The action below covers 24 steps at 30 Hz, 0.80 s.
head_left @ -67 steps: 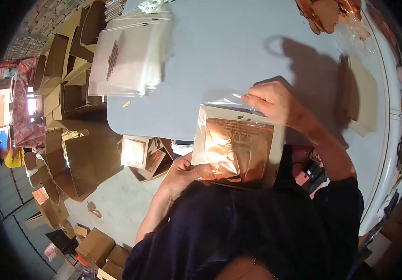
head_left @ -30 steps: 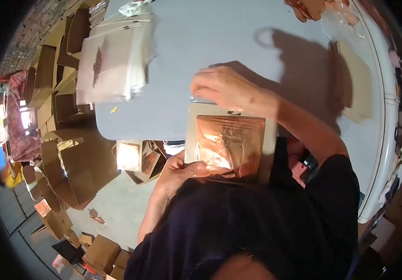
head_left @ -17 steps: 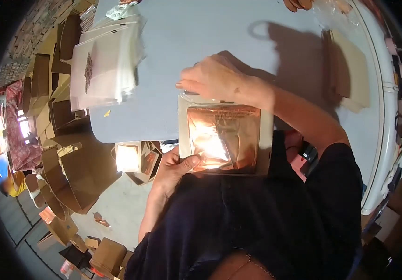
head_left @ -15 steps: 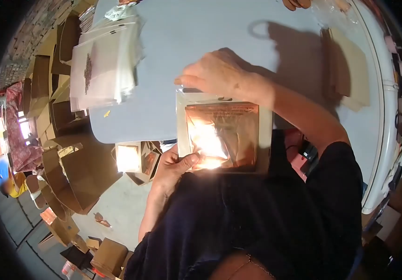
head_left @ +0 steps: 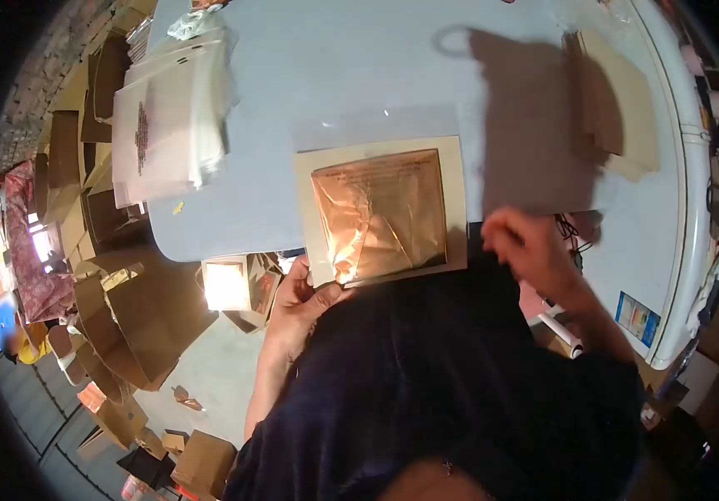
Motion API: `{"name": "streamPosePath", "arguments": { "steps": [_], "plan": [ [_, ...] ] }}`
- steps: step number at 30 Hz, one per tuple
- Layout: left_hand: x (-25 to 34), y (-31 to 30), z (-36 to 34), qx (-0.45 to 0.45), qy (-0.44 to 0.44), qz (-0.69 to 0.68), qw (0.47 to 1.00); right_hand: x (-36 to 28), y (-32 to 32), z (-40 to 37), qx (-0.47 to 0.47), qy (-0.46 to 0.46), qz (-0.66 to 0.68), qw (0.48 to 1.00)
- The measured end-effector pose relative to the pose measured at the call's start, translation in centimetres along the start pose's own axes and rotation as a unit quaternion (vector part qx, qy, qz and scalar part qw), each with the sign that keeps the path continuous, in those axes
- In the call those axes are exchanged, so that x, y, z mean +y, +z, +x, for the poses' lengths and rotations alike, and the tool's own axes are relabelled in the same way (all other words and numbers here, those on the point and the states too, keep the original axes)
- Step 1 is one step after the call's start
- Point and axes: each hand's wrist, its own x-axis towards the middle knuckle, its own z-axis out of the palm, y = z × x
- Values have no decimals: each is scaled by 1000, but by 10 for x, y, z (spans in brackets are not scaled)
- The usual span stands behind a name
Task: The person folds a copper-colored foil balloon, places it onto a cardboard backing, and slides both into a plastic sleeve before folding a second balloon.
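My left hand (head_left: 299,302) is closed on the lower left corner of a clear plastic bag (head_left: 376,122). Inside the bag is a cream card (head_left: 455,188) with a copper-coloured foil packet (head_left: 384,217) on it. Light glares on the foil's lower left. The bag's clear top end reaches past the card over the table. Off to the right of the card, my right hand (head_left: 526,246) touches neither bag nor card. Its fingers are loosely bent and somewhat apart, slightly blurred, with nothing visible in them.
A stack of clear plastic bags (head_left: 172,125) lies at the left of the pale table (head_left: 334,58). Cream cards (head_left: 627,108) are piled at the right. Opened cardboard boxes (head_left: 151,301) stand left below the table edge. A small box (head_left: 227,285) holds a brightly lit item.
My right hand has left the bag's top edge and moved right and down. The bag's clear top now shows, and the bag is slightly tilted. My left hand keeps its hold.
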Motion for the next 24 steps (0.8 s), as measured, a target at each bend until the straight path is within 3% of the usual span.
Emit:
{"name": "streamPosePath", "arguments": {
  "steps": [1, 3, 7, 8, 15, 21, 24],
  "plan": [
    [-3, -4, 0, 3, -16, 21, 1000, 9, 9, -14, -21, 55, 27, 998],
    [-3, -5, 3, 5, -24, 37, 999, 20, 27, -34, -24, 69, 63, 995],
    [-1, -4, 5, -28, 2, 28, 999, 22, 60, -31, -17, 73, 314, 946],
    [-1, -3, 4, -38, 14, 27, 999, 25, 65, -27, -31, 27, 337, 941],
    [-6, -8, 1, -3, -27, 48, 998, 7, 70, -22, -55, 74, 346, 934],
    [-9, -9, -2, -36, 23, 47, 998, 11, 74, -21, -47, 106, 377, 919],
    [-9, -11, -1, -20, 3, 75, 997, 6, 71, -20, -62, 110, 372, 919]
  ]
}}
